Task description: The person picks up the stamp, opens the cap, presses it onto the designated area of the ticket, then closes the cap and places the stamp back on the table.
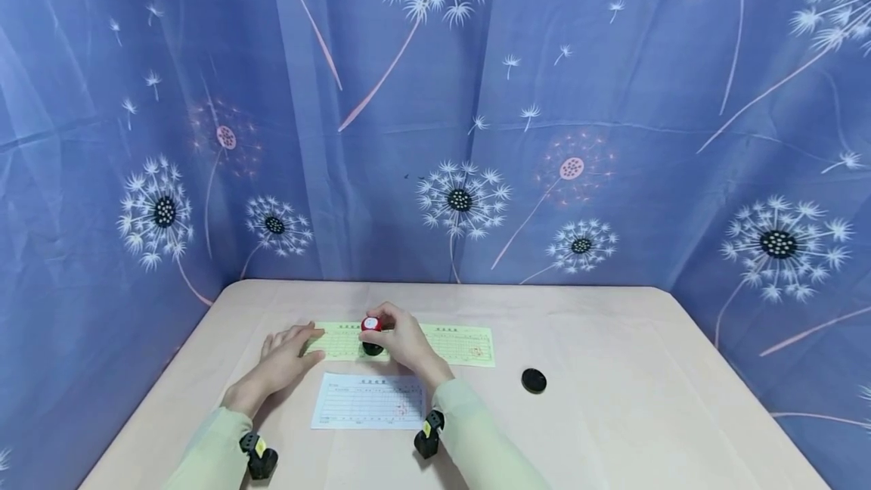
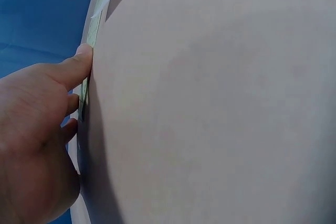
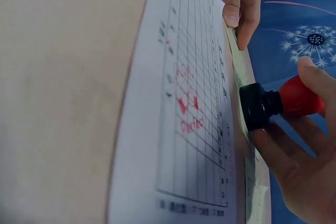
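Note:
My right hand holds a stamp with a red knob and a black base over the green printed paper. In the right wrist view the stamp's black base appears to meet the paper, thumb and fingers about the red knob. At the paper's left end rests my left hand, its fingertips on the edge. From the left wrist, its thumb is seen against the green paper's edge. The stamp's face is hidden.
Nearer me lies a pale bluish-white printed form with a red stamped mark. Another red mark shows on the green paper's right part. A round black lid lies on the table, right of the papers. Behind hangs a blue curtain.

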`<state>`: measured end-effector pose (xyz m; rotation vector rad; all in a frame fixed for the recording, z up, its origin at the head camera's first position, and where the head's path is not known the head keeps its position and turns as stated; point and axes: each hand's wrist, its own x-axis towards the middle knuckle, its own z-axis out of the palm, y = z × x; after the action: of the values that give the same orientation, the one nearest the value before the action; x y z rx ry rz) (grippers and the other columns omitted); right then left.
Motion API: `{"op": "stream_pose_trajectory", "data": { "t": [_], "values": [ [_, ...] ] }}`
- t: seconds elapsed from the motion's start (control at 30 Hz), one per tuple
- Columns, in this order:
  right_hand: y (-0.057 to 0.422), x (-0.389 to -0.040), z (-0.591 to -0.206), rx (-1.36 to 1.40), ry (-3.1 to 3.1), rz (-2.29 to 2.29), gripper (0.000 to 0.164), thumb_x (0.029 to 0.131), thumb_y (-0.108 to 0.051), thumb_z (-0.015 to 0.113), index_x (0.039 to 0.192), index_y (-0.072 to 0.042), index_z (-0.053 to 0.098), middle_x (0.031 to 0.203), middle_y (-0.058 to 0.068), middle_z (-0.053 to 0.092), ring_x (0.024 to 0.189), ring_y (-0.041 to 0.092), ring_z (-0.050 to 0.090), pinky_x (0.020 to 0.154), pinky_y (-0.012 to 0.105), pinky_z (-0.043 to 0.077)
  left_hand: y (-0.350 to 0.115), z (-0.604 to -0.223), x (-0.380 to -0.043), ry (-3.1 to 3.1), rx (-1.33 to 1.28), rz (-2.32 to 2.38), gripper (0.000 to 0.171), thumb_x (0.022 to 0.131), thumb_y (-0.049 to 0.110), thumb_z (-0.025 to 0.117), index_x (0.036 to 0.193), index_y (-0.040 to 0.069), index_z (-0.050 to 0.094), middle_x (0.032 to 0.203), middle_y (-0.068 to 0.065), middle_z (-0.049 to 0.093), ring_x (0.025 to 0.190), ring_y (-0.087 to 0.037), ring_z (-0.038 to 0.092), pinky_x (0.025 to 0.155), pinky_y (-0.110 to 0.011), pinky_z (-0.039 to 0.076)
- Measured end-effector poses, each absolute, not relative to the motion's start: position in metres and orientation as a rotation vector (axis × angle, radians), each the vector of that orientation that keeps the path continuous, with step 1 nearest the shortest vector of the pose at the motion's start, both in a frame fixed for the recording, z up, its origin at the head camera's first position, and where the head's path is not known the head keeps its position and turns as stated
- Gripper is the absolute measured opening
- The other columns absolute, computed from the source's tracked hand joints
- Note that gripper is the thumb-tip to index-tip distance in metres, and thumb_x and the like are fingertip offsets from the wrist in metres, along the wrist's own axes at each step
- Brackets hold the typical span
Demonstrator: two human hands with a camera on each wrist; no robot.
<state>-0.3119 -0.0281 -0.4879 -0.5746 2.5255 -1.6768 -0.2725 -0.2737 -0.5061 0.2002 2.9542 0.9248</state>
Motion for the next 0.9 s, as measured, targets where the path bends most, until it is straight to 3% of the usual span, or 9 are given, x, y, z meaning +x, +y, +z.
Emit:
{"op": "stream_pose_trajectory", "data": {
  "t": [0.43,0.6,0.77,0.9],
  "values": [
    [-0.030,-0.311,-0.487,-0.566,2.471,-1.735,0.041,0.084,-0.021,0.081,0.120,-0.009,0.067,0.104,0.006,0.071,0.090,0.013,0.068,0.079,0.024,0.056,-0.274,-0.502,-0.271,2.974,0.199,0.909,0.053,0.099,0.031,0.060,0.144,0.004,0.049,0.157,-0.027,0.030,0.145,-0.049,0.019,0.115,-0.071,-0.005],
    [-0.033,-0.312,-0.487,-0.562,2.470,-1.716,0.040,0.082,-0.022,0.082,0.119,-0.011,0.067,0.102,0.005,0.072,0.090,0.011,0.068,0.080,0.024,0.056,-0.273,-0.497,-0.271,3.030,0.194,0.764,0.051,0.097,0.029,0.062,0.141,0.003,0.053,0.151,-0.027,0.038,0.139,-0.050,0.030,0.114,-0.069,0.013],
    [-0.031,-0.313,-0.487,-0.534,2.493,-1.682,0.038,0.082,-0.024,0.082,0.117,-0.015,0.068,0.100,0.003,0.072,0.089,0.008,0.066,0.079,0.022,0.055,-0.269,-0.489,-0.272,3.062,0.144,0.655,0.052,0.094,0.033,0.067,0.138,0.007,0.056,0.143,-0.026,0.041,0.125,-0.044,0.041,0.101,-0.065,0.033],
    [-0.028,-0.313,-0.486,-0.490,2.465,-1.701,0.041,0.083,-0.022,0.082,0.119,-0.012,0.067,0.099,0.006,0.072,0.084,0.018,0.068,0.061,0.023,0.053,-0.267,-0.487,-0.274,3.072,0.105,0.644,0.053,0.091,0.037,0.070,0.134,0.008,0.059,0.128,-0.019,0.049,0.110,-0.034,0.045,0.092,-0.057,0.037]
  ]
}}
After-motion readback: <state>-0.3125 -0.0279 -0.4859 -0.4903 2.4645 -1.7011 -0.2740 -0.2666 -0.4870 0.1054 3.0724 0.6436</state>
